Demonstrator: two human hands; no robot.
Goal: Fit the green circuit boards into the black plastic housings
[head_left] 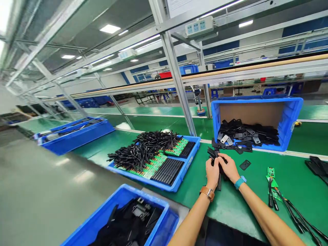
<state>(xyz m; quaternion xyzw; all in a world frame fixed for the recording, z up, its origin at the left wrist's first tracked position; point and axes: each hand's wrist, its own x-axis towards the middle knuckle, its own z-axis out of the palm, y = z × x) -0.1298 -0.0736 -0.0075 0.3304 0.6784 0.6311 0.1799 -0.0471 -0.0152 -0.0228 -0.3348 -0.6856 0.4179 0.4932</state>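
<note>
My left hand and my right hand meet over the green bench, fingers closed on a black plastic piece that they partly hide. I cannot tell whether it is one piece or two. Below the fingers, a narrow black strip shows between my hands. A flat black plate lies to the right of my right hand. Just beyond my fingers, a blue bin lies on its side, its opening toward me. Black plates with a few grey ones spill from it.
On the left, a blue tray holds green circuit boards with black cables. A blue bin of black parts stands at the front left. Loose circuit boards with cables lie at right. A metal post rises behind the tray.
</note>
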